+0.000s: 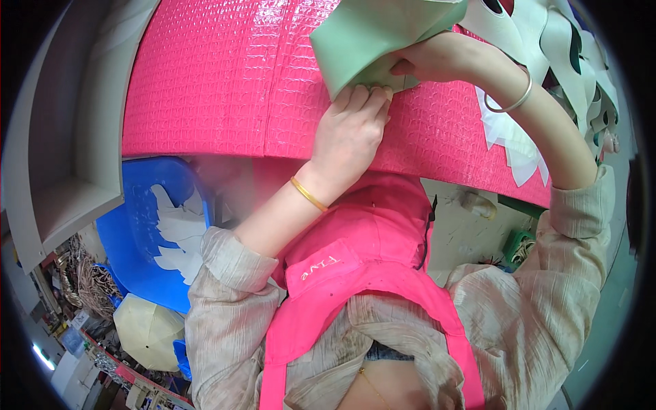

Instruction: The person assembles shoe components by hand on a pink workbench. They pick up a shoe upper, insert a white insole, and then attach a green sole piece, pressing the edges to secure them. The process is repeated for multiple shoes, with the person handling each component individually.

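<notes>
A pale green, smooth leather-like piece point(369, 34), folded into a pouch-like shape, is at the top of the view over the pink table. My left hand point(352, 133) is closed on its lower edge, with the fingers curled and knuckles facing up. From the right, my right hand point(437, 58) reaches to the piece's lower right side. Its thumb is bent under the fold, and the other fingers are partly hidden by the material, gripping it. The two hands are close together, with a small stretch of the green edge between them.
A quilted pink cover point(198, 96) lies over the table. Several pale strap-like cut pieces point(526, 34) are heaped at the far right, beside white pointed sheets point(512, 140). At left are a grey open box point(75, 137) and a blue chair point(130, 212) holding white scraps point(181, 225).
</notes>
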{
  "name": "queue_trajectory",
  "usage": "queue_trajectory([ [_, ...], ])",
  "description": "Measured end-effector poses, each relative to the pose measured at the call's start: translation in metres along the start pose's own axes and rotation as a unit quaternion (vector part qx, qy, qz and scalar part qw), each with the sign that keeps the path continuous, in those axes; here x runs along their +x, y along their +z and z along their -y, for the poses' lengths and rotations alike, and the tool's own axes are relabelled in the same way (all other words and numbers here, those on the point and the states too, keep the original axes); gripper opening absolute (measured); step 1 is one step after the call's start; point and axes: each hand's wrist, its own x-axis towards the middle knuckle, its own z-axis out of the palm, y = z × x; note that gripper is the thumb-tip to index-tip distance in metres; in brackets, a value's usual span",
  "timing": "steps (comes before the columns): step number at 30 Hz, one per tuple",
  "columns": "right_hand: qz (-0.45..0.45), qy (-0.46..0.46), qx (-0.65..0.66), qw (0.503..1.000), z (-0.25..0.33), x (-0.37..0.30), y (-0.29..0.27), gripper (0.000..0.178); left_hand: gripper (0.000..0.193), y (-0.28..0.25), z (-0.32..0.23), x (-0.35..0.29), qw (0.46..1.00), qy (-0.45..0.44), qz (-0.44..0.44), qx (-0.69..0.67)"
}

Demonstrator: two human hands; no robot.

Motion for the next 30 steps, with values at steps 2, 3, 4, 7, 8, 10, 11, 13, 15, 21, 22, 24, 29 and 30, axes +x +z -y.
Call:
queue_trajectory([
  [2, -0.008, -0.018, 0.039, 0.999, -0.011, -0.002, 0.007, 0.047, 0.034, -0.001, -0.001, 0.003, 1.000, 0.010, 0.019, 0.008],
  [3, -0.010, -0.027, 0.059, 0.998, -0.015, -0.002, 0.009, 0.048, 0.033, -0.001, -0.002, 0.004, 0.999, 0.013, 0.028, 0.011],
  [4, -0.013, -0.011, 0.068, 0.998, -0.015, -0.003, 0.010, 0.048, 0.034, -0.001, -0.002, 0.004, 0.999, 0.018, 0.023, 0.021],
  [7, -0.002, 0.039, 0.085, 0.996, -0.007, -0.003, 0.007, 0.049, 0.034, -0.001, 0.001, 0.003, 0.999, 0.035, 0.010, 0.038],
  [8, 0.017, 0.058, 0.083, 0.995, -0.003, -0.003, 0.000, 0.049, 0.035, -0.002, 0.002, 0.002, 0.998, 0.041, 0.007, 0.036],
  [10, 0.023, 0.060, 0.069, 0.996, -0.003, -0.002, -0.001, 0.048, 0.035, -0.003, 0.002, 0.002, 0.999, 0.037, 0.007, 0.024],
  [11, 0.011, 0.045, 0.056, 0.997, -0.006, 0.001, 0.003, 0.048, 0.035, -0.003, 0.001, 0.003, 1.000, 0.025, 0.011, 0.015],
  [13, -0.005, -0.001, 0.014, 1.000, -0.008, 0.000, 0.005, 0.045, 0.034, -0.003, -0.001, 0.005, 1.000, 0.012, 0.011, 0.004],
  [15, -0.015, -0.061, -0.047, 0.997, -0.010, -0.008, -0.001, 0.042, 0.032, -0.001, -0.002, 0.008, 1.000, 0.011, 0.001, 0.004],
  [21, 0.038, 0.002, -0.029, 0.999, -0.011, -0.023, -0.021, 0.029, 0.024, -0.004, 0.001, 0.016, 0.996, 0.059, 0.030, 0.053],
  [22, 0.054, 0.013, -0.033, 0.998, -0.005, -0.020, -0.026, 0.029, 0.022, -0.007, 0.004, 0.018, 0.995, 0.075, 0.040, 0.048],
  [24, 0.057, 0.032, 0.011, 0.998, 0.001, -0.023, -0.040, 0.035, 0.019, -0.015, 0.013, 0.021, 0.992, 0.105, 0.063, 0.039],
  [29, -0.021, -0.007, 0.137, 0.990, -0.019, -0.003, -0.008, 0.040, 0.017, -0.045, 0.020, 0.007, 0.981, 0.098, 0.147, 0.081],
  [30, -0.036, -0.022, 0.157, 0.987, -0.020, 0.003, 0.001, 0.038, 0.018, -0.044, 0.018, 0.002, 0.985, 0.082, 0.133, 0.077],
])
